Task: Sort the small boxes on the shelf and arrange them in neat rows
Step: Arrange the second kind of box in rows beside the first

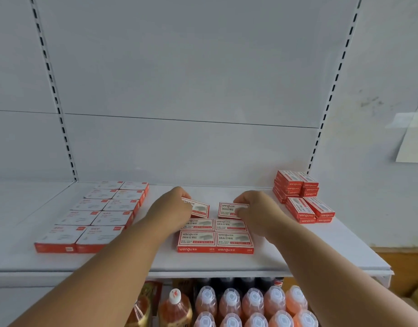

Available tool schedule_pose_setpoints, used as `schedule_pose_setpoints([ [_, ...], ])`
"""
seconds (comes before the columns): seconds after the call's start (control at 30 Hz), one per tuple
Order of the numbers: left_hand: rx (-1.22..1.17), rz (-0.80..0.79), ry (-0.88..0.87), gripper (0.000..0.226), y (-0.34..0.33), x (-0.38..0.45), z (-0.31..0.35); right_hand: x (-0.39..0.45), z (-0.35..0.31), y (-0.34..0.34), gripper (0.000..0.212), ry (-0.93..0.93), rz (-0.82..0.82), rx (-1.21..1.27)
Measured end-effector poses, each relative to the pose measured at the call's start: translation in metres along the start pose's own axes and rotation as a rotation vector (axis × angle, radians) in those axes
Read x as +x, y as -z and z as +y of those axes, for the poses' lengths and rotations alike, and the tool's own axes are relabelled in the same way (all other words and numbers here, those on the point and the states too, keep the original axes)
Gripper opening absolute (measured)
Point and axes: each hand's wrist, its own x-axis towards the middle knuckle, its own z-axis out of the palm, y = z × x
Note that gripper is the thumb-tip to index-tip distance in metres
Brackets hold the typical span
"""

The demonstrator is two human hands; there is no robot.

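While both arms reach over the shelf, the left hand (172,207) grips a small red-and-white cardboard staple box (198,207), fingers curled over its far left end; box sits skewed, just behind the started block. The right hand (255,208) pinches a second red-and-white staple box (231,210) at its right edge, thumb on the near side; this one lies nearly square, slightly tilted. Both boxes lie close behind the two-by-two block of matching staple boxes (215,234), a small gap between them.

Step in hand, as I judge it: seat these two as the third row. Do it well by turning the left box square first, then sliding each one forward until its near edge butts the row in front, side edges flush with the block's outer edges, printed face same way up. Push the two together so the middle seam lines up with the seam below.

Outward: white metal shelf (227,263) has bare surface behind the held boxes up to the back panel, so more rows fit. Left, a two-wide column of paler white-topped boxes (101,215) runs front to back, apart from the left forearm. Right, stacked red staple boxes (300,197) near the slotted upright, apart from the right wrist, likely the supply still to sort. Front lip of the shelf is near the block's front row; bottles with clear caps (250,303) stand below.
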Motion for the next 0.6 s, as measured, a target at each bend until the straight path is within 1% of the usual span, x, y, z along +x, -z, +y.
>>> schedule_pose_setpoints([
  [0.13, 0.123, 0.008, -0.06, 0.019, -0.003, 0.003, 0.0, 0.003, -0.01, -0.001, 0.03, 0.004, -0.088, -0.241],
  [0.17, 0.154, 0.021, -0.068, 0.019, -0.004, 0.003, 0.0, 0.003, -0.011, -0.001, 0.031, 0.006, -0.1, -0.265],
  [0.27, 0.221, 0.059, -0.095, 0.019, -0.01, 0.004, -0.003, 0.002, -0.014, -0.001, 0.032, 0.016, -0.132, -0.218],
  [0.37, 0.217, 0.051, -0.12, 0.02, -0.01, 0.003, -0.005, 0.0, -0.017, -0.002, 0.035, 0.034, -0.132, -0.233],
  [0.5, 0.214, 0.038, -0.141, 0.021, -0.005, 0.002, -0.004, -0.002, -0.016, -0.003, 0.034, 0.04, -0.098, -0.233],
  [0.6, 0.238, 0.063, -0.171, 0.023, -0.001, -0.002, 0.003, -0.004, -0.013, 0.0, 0.03, 0.051, -0.035, -0.241],
])
